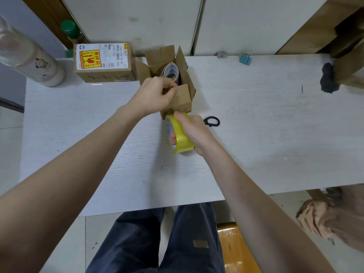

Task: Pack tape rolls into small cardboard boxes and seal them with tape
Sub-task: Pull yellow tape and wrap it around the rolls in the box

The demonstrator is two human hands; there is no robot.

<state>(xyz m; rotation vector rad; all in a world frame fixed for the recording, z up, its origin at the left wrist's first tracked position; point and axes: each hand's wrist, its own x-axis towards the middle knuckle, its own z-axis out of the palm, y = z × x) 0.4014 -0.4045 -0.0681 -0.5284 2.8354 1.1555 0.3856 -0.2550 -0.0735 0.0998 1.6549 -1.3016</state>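
The open cardboard box (a tape roll inside) runs twelve-to-six; the left hand pinches its near flap, while at six the right hand grips the yellow tape roll.

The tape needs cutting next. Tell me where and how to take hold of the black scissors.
Take the black scissors by the handle loop, the only part showing, from the right side. They lie flat on the table, and the right hand with the yellow tape roll covers their left end.
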